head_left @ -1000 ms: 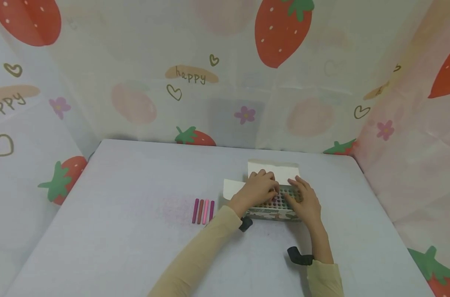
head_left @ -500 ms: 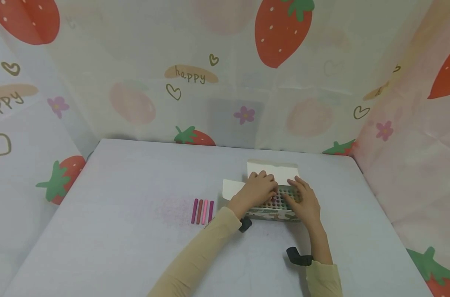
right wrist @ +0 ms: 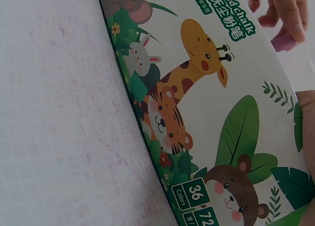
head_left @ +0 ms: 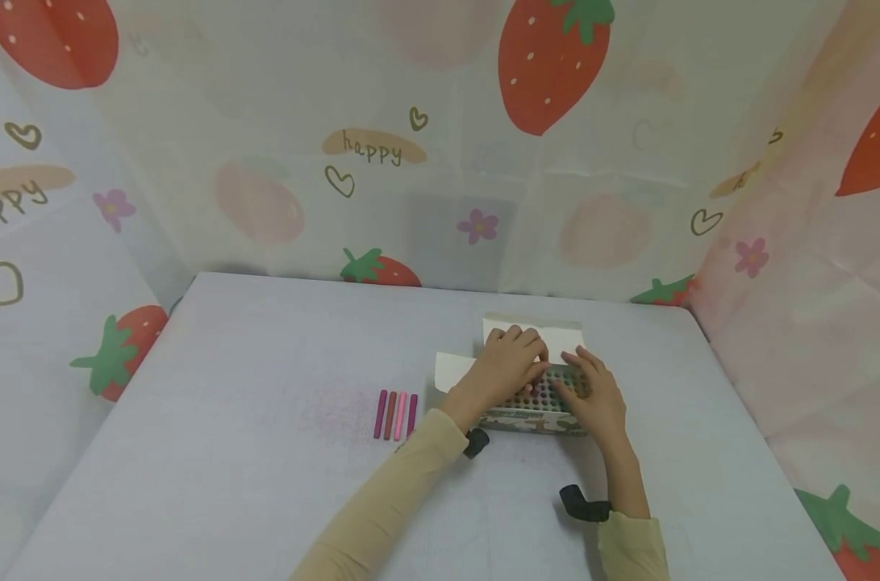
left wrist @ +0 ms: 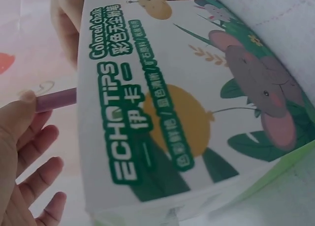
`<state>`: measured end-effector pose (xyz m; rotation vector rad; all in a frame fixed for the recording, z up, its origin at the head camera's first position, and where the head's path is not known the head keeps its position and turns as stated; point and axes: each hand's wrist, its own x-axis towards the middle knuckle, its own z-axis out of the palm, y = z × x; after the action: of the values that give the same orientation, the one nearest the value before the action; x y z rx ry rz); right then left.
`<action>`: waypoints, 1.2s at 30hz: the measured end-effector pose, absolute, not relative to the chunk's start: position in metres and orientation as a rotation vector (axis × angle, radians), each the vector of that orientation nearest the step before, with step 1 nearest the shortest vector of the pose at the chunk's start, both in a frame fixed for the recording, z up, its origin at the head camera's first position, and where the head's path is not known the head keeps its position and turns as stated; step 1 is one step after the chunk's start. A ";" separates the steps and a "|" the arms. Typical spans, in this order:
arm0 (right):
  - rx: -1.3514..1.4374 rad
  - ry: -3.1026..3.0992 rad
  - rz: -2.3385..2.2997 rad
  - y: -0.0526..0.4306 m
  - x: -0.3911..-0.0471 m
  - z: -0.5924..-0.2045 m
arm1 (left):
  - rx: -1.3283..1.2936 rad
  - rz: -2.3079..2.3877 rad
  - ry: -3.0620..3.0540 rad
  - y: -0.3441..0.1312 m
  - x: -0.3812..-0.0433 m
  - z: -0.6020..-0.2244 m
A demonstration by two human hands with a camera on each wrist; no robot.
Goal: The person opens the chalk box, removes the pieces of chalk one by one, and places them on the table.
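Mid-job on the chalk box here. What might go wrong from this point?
The left hand pinches the purple chalk near one end, so it might slip or snap against the box.

The left sleeve lies close beside the four sticks on the table; a low sweep could roll them.

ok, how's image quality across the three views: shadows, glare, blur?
Head view: dim, even light, soft shadow beside the right forearm; chalk ends in the box are small and hard to resolve. Left wrist view: the left hand and the chalk it pinches look slightly soft, box lettering readable. Right wrist view: dim, box print crisp, no strong glare.
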<state>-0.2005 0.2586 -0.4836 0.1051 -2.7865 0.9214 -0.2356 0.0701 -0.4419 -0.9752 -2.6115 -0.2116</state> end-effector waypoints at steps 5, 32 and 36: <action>0.094 -2.793 0.928 0.258 -0.200 -0.483 | -0.944 -0.297 -2.629 0.069 -0.236 -0.440; 0.102 -2.769 0.923 0.257 -0.198 -0.484 | -0.817 -0.642 -2.498 0.027 -0.215 -0.427; 0.105 -2.768 0.925 0.257 -0.199 -0.484 | -0.798 -0.681 -2.463 0.020 -0.211 -0.427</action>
<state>-0.1987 0.2569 -0.4837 0.1049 -2.7678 0.9249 -0.2110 0.0197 -0.4269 -0.7985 -2.4626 -0.6812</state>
